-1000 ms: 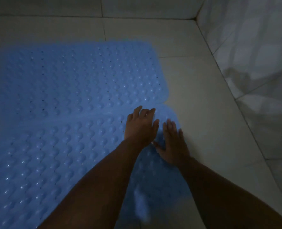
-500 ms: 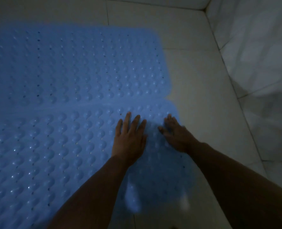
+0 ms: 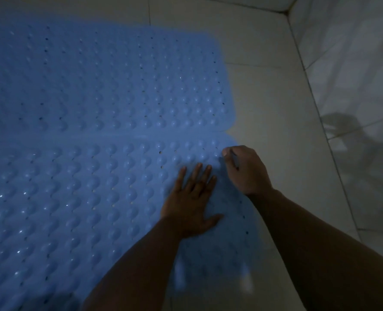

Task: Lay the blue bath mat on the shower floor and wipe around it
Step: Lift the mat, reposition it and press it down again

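Dim light, head view. Mat (image 3: 91, 135) lying flat on floor (image 3: 282, 140), covering most of it left of the wall (image 3: 352, 63); bumped surface up, small drain holes scattered across. Seam or fold line running across mat at mid-height, with a notch in mat's right edge where the seam ends.

Left hand (image 3: 191, 203): palm down on mat, just below seam, near mat's right edge. Fingers straight and slightly spread, thumb out to the side. Pressing flat, gripping nothing.

Right hand (image 3: 245, 170): at mat's right edge just below the notch, touching mat. Fingers curled under, thumb tip against mat surface. Looks like a pinch on the mat's edge, but fingertips hidden under the hand: cannot tell for certain.

Hands close together, not touching. Both forearms crossing the near part of mat, hiding its lower right corner.

Around mat: bare pale tile strip between mat's right edge and wall, grout lines visible. Narrower tile strip beyond mat's far edge. Wall tiled, marbled, meeting floor along a dark grout joint; grey shadow (image 3: 352, 140) cast on wall right of mat.
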Demonstrator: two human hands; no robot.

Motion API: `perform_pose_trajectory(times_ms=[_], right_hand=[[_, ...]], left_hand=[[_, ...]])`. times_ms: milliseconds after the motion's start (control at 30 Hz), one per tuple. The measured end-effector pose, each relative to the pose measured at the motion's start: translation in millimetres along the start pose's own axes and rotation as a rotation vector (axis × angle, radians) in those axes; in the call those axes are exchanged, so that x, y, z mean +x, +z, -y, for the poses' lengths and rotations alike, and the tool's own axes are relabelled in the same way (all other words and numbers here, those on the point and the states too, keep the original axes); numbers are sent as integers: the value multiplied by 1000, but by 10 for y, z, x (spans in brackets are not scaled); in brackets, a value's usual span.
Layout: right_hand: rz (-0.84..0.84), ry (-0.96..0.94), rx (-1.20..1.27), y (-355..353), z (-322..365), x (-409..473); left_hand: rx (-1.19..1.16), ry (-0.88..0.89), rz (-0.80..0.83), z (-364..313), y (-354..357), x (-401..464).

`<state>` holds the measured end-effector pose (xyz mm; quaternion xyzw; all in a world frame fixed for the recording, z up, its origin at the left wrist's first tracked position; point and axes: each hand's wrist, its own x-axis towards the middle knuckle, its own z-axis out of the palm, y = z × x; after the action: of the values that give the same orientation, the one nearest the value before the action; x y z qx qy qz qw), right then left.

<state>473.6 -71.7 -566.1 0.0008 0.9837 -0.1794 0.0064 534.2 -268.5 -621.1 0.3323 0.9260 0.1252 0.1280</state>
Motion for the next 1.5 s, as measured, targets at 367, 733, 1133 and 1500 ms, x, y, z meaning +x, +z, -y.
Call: perform_pose_trajectory(times_ms=[367, 733, 1133, 1500], right_hand=[[325, 281, -125, -103, 930, -10], [87, 58, -193, 1020, 1728, -928], [111, 22, -148, 730, 1614, -691], [-10, 102, 14, 169, 1122, 223]], left_hand=[[-387, -361, -255, 604, -950, -130], [-105, -477, -325, 1232, -765, -844], [-42, -397, -240, 1183, -605, -994], [55, -283, -88, 908, -254, -858]])
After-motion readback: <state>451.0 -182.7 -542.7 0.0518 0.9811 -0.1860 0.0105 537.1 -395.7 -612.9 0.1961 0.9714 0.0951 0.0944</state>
